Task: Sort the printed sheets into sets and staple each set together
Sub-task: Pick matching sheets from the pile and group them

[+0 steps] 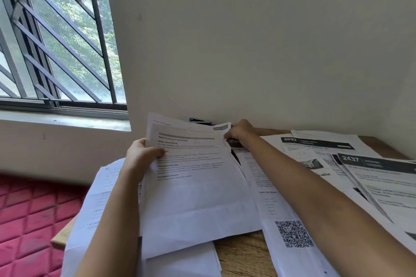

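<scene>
I hold a set of printed sheets [193, 186] raised over the wooden table [243, 254]. My left hand [141, 155] grips the set's left edge, thumb lying on the top page. My right hand [238, 130] pinches the set's top right corner, close to the wall. A dark object that may be the stapler [199, 120] peeks out behind the top edge of the sheets, mostly hidden. More printed sheets lie flat on the table: one with a QR code [292, 234], one headed 2692 [315, 144], one headed 2437 [382, 177].
A pile of sheets [101, 198] overhangs the table's left edge, above a red quilted mattress [29, 213]. A barred window [56, 40] is at the upper left. A plain wall [270, 51] stands right behind the table.
</scene>
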The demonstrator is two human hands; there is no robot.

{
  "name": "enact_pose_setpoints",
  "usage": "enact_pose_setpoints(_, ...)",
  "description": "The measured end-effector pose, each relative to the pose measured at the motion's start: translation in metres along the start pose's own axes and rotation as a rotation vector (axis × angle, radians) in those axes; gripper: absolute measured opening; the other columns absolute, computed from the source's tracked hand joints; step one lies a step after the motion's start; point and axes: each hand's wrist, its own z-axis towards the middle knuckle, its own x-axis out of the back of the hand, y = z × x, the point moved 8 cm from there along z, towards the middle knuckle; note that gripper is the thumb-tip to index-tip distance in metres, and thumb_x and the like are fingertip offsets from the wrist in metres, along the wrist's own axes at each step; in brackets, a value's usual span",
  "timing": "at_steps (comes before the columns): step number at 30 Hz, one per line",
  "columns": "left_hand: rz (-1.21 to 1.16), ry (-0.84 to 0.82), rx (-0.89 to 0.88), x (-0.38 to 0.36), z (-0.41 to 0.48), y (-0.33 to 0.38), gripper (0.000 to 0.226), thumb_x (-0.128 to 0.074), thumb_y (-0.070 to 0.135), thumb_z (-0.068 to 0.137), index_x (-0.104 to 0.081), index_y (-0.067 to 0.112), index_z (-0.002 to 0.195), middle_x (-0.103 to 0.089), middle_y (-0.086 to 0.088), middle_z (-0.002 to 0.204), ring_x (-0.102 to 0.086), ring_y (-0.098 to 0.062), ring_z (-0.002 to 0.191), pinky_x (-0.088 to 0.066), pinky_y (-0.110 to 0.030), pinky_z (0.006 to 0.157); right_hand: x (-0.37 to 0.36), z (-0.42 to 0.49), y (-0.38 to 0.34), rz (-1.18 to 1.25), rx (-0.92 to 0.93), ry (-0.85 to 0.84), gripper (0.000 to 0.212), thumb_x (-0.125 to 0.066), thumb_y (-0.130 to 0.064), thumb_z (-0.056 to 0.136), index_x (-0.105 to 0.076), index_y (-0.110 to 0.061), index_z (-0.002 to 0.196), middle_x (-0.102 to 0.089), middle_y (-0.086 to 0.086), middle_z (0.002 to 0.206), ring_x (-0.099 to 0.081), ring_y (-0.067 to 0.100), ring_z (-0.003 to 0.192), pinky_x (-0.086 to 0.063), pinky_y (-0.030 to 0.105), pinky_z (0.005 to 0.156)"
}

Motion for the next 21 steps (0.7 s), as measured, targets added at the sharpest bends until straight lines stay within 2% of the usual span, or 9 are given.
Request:
enact_pose_setpoints(3, -0.034, -0.001, -0.005, -0.002, -0.004, 0.004, 0.045, -0.07, 0.011, 0.051, -0.069, 0.007, 0.096, -0.073, -0.014, 0.094, -0.07, -0.034, 0.09, -0.055, -0.049, 0.089, 0.004, 0.008, 0.0, 0.169, -0.019, 0.057, 0.04, -0.083, -0.007, 0.068, -0.068, 0.002, 0.104, -0.069, 0.012, 0.104, -0.066, 0.026, 0.095, -0.055, 0.032, 0.084)
enact_pose_setpoints(5, -0.061, 0.005, -0.009, -0.001, -0.003, 0.004, 0.037, -0.073, 0.006, 0.061, -0.069, 0.007, 0.097, -0.073, -0.013, 0.095, -0.07, -0.034, 0.09, -0.055, -0.049, 0.089, 0.008, 0.009, -0.004, 0.325, 0.008, 0.083, 0.033, -0.08, -0.004, 0.071, -0.07, -0.002, 0.103, -0.07, 0.009, 0.104, -0.066, 0.024, 0.093, -0.055, 0.036, 0.088)
enact_pose_setpoints(11, -0.183, 0.033, -0.067, -0.002, -0.008, 0.013, 0.018, -0.068, -0.001, 0.082, -0.067, 0.009, 0.097, -0.071, -0.018, 0.102, -0.068, -0.036, 0.093, -0.055, -0.049, 0.089, 0.04, 0.006, -0.025, 0.661, 0.099, 0.149, 0.012, -0.068, -0.002, 0.083, -0.065, -0.012, 0.089, -0.069, 0.012, 0.101, -0.067, 0.024, 0.085, -0.058, 0.039, 0.076)
enact_pose_setpoints(14, -0.231, 0.038, -0.114, -0.004, -0.012, 0.022, 0.014, -0.065, 0.0, 0.087, -0.066, 0.007, 0.099, -0.07, -0.019, 0.102, -0.067, -0.033, 0.086, -0.057, -0.042, 0.08, 0.07, 0.01, -0.033, 0.706, 0.162, 0.263, 0.008, -0.063, -0.01, 0.085, -0.06, -0.017, 0.082, -0.069, 0.012, 0.1, -0.068, 0.029, 0.09, -0.058, 0.046, 0.079)
enact_pose_setpoints(18, -0.303, 0.015, -0.136, -0.007, -0.018, 0.033, 0.022, -0.064, 0.005, 0.089, -0.062, 0.004, 0.111, -0.069, -0.017, 0.1, -0.067, -0.028, 0.08, -0.06, -0.034, 0.062, 0.114, 0.0, -0.04, 0.771, 0.216, 0.376, 0.002, -0.055, -0.013, 0.091, -0.055, -0.014, 0.092, -0.062, 0.008, 0.098, -0.062, 0.024, 0.085, -0.053, 0.035, 0.072)
enact_pose_setpoints(21, -0.382, -0.022, -0.151, -0.011, -0.026, 0.042, 0.015, -0.062, 0.005, 0.09, -0.061, 0.007, 0.105, -0.069, -0.013, 0.095, -0.069, -0.022, 0.072, -0.06, -0.032, 0.057, 0.147, -0.009, -0.041, 0.841, 0.246, 0.453, 0.002, -0.052, -0.012, 0.093, -0.051, -0.014, 0.094, -0.06, 0.009, 0.099, -0.06, 0.023, 0.084, -0.053, 0.038, 0.073)
